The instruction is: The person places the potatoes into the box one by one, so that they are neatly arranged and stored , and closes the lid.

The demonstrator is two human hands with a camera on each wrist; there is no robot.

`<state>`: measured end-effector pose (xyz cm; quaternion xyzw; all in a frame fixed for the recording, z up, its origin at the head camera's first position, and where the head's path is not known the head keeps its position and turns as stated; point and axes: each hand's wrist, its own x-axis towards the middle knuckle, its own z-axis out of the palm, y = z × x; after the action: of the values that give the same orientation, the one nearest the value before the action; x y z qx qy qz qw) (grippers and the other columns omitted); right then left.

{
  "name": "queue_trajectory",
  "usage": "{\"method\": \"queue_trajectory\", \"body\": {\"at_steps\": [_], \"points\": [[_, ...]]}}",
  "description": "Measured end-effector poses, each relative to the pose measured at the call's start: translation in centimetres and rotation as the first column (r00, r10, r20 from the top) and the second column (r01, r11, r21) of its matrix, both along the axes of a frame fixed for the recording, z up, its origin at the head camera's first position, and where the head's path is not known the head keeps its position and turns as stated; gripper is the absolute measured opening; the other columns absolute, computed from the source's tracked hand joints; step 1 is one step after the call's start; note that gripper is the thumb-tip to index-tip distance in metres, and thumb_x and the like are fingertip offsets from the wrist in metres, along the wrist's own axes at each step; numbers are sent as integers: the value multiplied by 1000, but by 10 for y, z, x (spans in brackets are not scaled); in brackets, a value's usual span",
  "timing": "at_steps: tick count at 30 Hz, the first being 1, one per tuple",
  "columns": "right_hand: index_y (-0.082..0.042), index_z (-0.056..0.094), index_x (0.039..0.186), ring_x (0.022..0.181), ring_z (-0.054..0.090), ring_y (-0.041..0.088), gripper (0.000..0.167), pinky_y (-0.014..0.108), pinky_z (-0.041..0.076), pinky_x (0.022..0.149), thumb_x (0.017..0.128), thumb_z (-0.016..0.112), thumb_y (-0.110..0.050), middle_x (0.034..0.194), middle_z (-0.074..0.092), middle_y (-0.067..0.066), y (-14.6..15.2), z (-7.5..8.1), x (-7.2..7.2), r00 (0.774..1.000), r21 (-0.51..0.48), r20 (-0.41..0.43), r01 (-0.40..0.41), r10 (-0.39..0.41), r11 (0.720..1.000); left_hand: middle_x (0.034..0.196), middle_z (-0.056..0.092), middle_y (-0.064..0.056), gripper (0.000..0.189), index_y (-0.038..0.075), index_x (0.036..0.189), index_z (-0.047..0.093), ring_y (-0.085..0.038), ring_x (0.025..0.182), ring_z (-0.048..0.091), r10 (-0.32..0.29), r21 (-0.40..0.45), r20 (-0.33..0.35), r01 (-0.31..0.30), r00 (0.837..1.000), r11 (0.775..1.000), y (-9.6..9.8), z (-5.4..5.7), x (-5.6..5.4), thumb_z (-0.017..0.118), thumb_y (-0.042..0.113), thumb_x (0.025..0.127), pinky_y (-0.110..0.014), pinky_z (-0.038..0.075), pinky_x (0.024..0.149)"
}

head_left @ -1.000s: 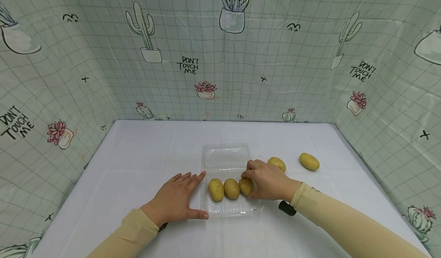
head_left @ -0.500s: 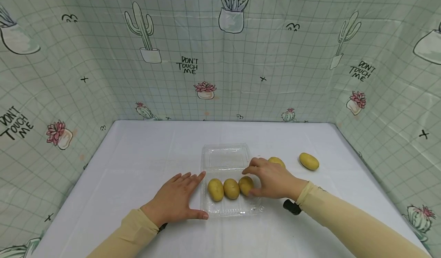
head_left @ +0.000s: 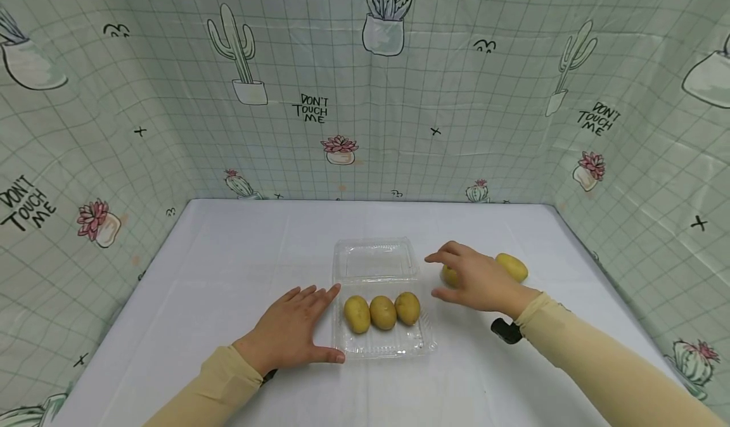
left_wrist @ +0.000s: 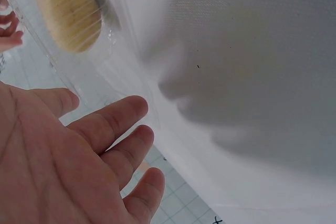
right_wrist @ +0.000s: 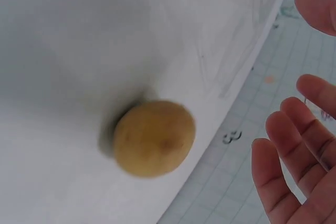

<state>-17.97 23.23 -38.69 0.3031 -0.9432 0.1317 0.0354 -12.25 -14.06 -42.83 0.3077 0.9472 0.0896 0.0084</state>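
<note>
Since a second ago, the right hand (head_left: 479, 278) has moved rightward, off the three potatoes (head_left: 383, 313) lined up in an open plastic box (head_left: 393, 350). Its fingers are spread near a loose potato (head_left: 450, 276); another potato (head_left: 513, 266) lies farther right. Left hand (head_left: 293, 325), fingers spread, rests at the box's left edge on the desk (head_left: 256, 243).

Left hand (left_wrist: 60, 163) shows its palm, fingers extended by the clear container (left_wrist: 100, 72), one potato (left_wrist: 71, 11) visible through ribbed plastic, right hand (left_wrist: 9, 31) cropped at left edge.
</note>
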Motion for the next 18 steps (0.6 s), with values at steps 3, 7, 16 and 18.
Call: {"method": "queue_trajectory", "body": {"at_steps": [3,7,16,18], "points": [[-16,64,130,102,62,20,57,39,55,83,81,83,-38,122,56,-1,11,-2,-4,1000,-17,22,20,-20,1000,142,53,-16,114,11,156,34,-35,135,46,0,4,4,0,1000,1000,0,1,0,57,86,73,-51,31,113],[-14,65,129,102,63,22,57,40,55,78,80,84,-35,123,57,1,23,-5,-6,999,-20,17,42,-41,999,143,53,-16,114,11,156,34,-35,135,46,2,7,7,-2,1000,1000,0,0,0,58,85,73,-51,31,113],[-13,60,134,101,64,23,64,35,54,67,79,85,-32,126,56,3,44,-11,-9,994,7,40,105,-105,994,142,53,-16,113,11,156,34,-35,134,46,-2,8,-2,2,1000,1000,0,1,1,58,85,74,-51,31,113],[-12,58,137,102,63,24,67,36,54,67,79,85,-31,128,55,5,48,-13,-10,992,7,56,109,-110,994,142,54,-16,113,11,156,35,-35,134,47,-5,10,-7,5,1000,1000,0,1,1,57,85,74,-51,31,113]]}}
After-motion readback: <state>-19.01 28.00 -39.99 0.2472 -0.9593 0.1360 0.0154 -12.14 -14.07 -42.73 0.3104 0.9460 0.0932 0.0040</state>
